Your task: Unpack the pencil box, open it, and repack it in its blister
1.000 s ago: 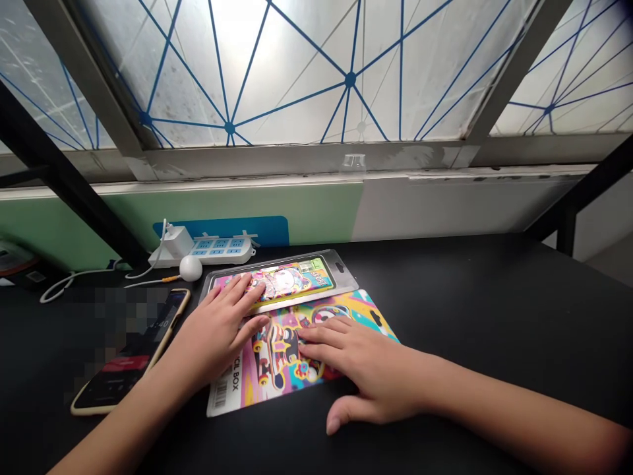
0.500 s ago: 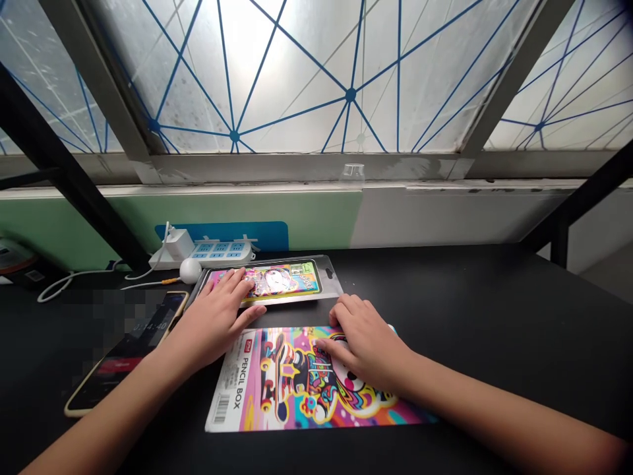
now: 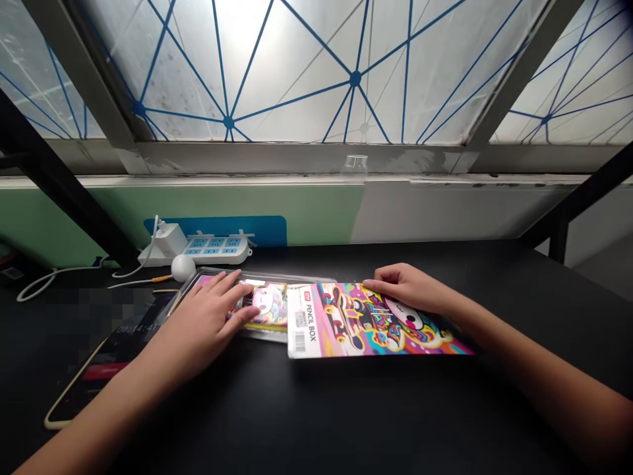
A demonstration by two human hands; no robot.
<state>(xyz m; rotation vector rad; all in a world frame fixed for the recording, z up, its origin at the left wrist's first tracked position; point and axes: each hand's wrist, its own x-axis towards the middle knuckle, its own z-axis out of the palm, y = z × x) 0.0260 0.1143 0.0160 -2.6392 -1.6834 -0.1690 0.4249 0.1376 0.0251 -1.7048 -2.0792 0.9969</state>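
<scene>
A colourful card printed "PENCIL BOX" (image 3: 366, 321) is lifted off the black table (image 3: 346, 409) and tilted. My right hand (image 3: 408, 288) grips its far edge, fingers curled over the top. The card's left end overlaps a clear plastic blister pack with a colourful pencil box (image 3: 257, 305) inside, which lies flat on the table. My left hand (image 3: 205, 323) rests on that pack with its fingers stretched flat.
A phone (image 3: 106, 353) lies at the left by my forearm. A white power strip (image 3: 208, 246) with a charger, cable and white round object (image 3: 182, 267) sits against the green wall. A small clear cup (image 3: 355, 163) stands on the window ledge.
My right hand slid the card towards me and clear of the pack, then gripped its far edge and raised it, moving it back over the pack's right end. The left hand stayed on the pack.
</scene>
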